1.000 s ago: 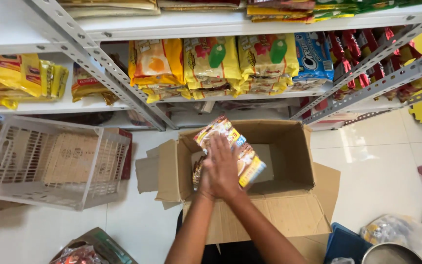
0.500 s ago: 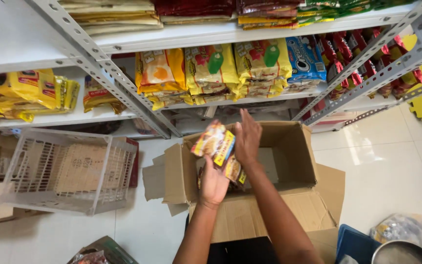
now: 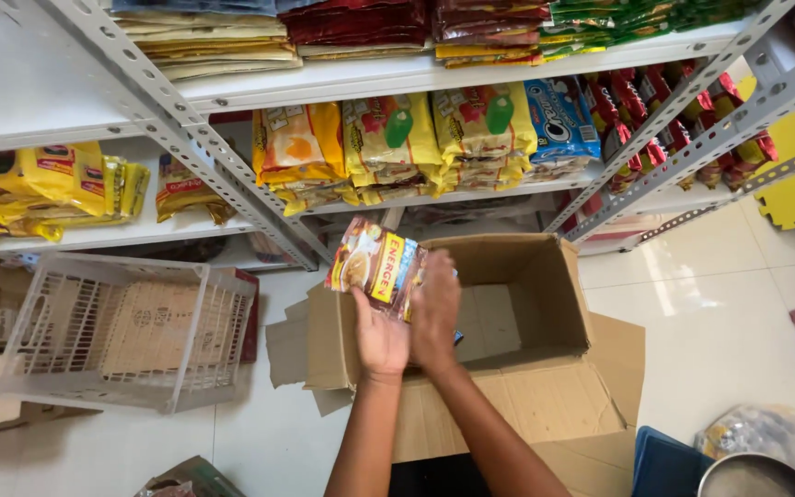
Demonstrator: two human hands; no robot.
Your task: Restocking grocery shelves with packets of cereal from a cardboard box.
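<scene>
Head view: both my hands hold a stack of packets [image 3: 374, 265] just above the left edge of the box [image 3: 545, 276]. My left hand [image 3: 381, 339] cups the stack from below. My right hand [image 3: 435, 313] presses flat on its right side. So both hands are closed around the packets, not open.

What could go wrong? I think the packets are slippery and only pinched between my palms. If I press too softly, one could slide out and drop on the floor or back in the box. The stack also tips to the left, so the top packet may slip off first. The shelf post [image 3: 232, 175] is near, and I could bump the stack on it.

The box is open, with its flaps folded out. I can see its bare bottom, but my hands hide the near corner, so maybe a few packets are left there. The white basket [image 3: 121, 331] on the left holds flat cardboard. The shelf [image 3: 471, 195] behind the box holds yellow bags.
</scene>
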